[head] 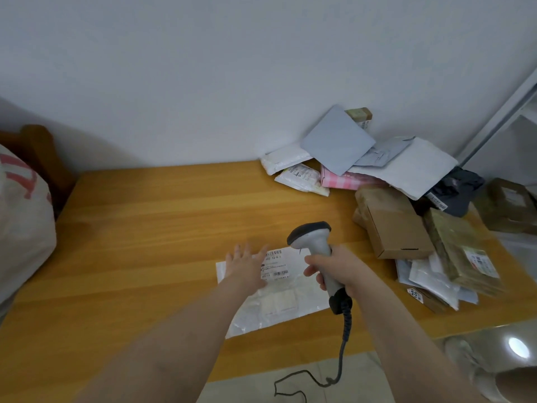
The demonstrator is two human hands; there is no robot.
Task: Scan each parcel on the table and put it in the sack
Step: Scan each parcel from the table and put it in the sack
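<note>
Sack [23,228] bulging beside table [145,228]

parcel sorting room | parcel heap [406,181] | wooden table [145,222] | handheld scanner [316,248]

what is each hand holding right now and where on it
The right hand grips the scanner by its handle, below the head. The left hand holds nothing; it lies open and flat on the white parcel.
</note>
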